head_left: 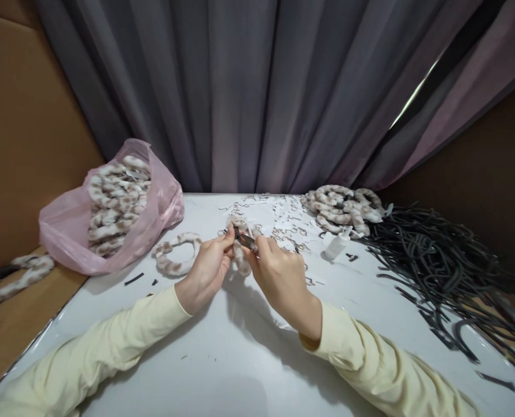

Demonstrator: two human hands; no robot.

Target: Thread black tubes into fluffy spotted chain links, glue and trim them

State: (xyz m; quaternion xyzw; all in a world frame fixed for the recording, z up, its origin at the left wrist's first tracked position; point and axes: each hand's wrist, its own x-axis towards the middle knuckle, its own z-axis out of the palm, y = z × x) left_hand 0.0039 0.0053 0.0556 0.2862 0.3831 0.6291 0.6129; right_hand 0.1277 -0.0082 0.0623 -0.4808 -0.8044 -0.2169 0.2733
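Observation:
Above the middle of the white table, my left hand (209,263) pinches a furry white-and-brown tube (241,262), part of which hangs below the fingers. My right hand (281,278) is closed on a dark, narrow piece (247,242) that points at the pinched spot. Its exact kind cannot be made out, and my fingers cover much of it. On the table beside my left hand lies a furry ring (169,265) in the same spotted pattern. Small metal rings and clasps (286,234) are scattered just behind my right hand.
A pink plastic bag (73,231) full of furry rings stands at left. Far right lie a furry pile (339,205) and a heap of black tubes (435,255). A small white bottle (336,246) stands near them. Grey curtains (240,98) hang behind; cardboard walls flank the table.

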